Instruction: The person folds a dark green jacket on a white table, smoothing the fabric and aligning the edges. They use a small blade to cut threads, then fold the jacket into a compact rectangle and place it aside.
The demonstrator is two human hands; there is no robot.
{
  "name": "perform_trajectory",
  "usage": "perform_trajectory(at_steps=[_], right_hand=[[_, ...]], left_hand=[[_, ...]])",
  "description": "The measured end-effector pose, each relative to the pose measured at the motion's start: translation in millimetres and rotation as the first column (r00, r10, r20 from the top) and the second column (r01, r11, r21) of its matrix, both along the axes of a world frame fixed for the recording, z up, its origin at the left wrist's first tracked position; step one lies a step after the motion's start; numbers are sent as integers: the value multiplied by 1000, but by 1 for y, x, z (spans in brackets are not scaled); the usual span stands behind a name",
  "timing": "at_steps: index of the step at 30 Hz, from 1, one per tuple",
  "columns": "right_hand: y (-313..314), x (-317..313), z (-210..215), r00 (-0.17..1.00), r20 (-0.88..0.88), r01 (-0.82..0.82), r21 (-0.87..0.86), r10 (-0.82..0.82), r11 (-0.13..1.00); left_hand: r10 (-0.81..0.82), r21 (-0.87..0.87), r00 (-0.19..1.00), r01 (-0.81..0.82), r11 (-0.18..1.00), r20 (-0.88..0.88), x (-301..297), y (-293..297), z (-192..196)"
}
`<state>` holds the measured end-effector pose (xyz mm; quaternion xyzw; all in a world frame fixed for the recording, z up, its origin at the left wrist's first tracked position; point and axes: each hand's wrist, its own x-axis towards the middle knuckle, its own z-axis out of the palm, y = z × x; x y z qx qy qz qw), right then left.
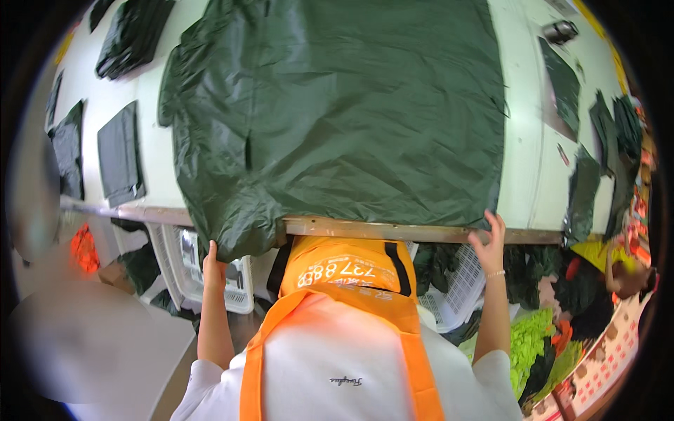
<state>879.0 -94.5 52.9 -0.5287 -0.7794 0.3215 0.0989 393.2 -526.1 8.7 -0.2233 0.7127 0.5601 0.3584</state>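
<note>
A large dark green garment (pixel 351 105) of thin, shiny fabric lies spread over the white table (pixel 526 140) in front of me, its surface wrinkled. Its near left corner droops past the table's front edge. There my left hand (pixel 213 268) grips the drooping fabric at its outer side, some fingers hidden. My right hand (pixel 491 245) is by the near right corner, thumb and fingers apart at the table edge, close to the fabric and perhaps touching it.
Folded dark pieces (pixel 121 156) lie left on the table, with a dark stack (pixel 133 38) beyond. More dark pieces (pixel 584 189) and a metal object (pixel 560 31) are at right. White baskets (pixel 165 259) stand under the edge. A person (pixel 621 274) is at far right.
</note>
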Motion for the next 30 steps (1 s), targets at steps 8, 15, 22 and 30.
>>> perform_trajectory(at_steps=[8,15,22,30], right_hand=[[65,25,14,934,146,-352,200,327,915],[299,-54,43,943,-320,154,171,-93,973],[326,-95,-48,833,-287,191,-654,-473,732],[274,-95,-54,935,-116,277,-355,-336,893]], left_hand=[[-221,236,959,176,956,178,-39,36,128],[-353,506,821,558,657,-448,-241,225,191],[-517,-436,600,291,852,-611,-243,209,10],[-687,-581,374,368,727,-623,-226,205,3]])
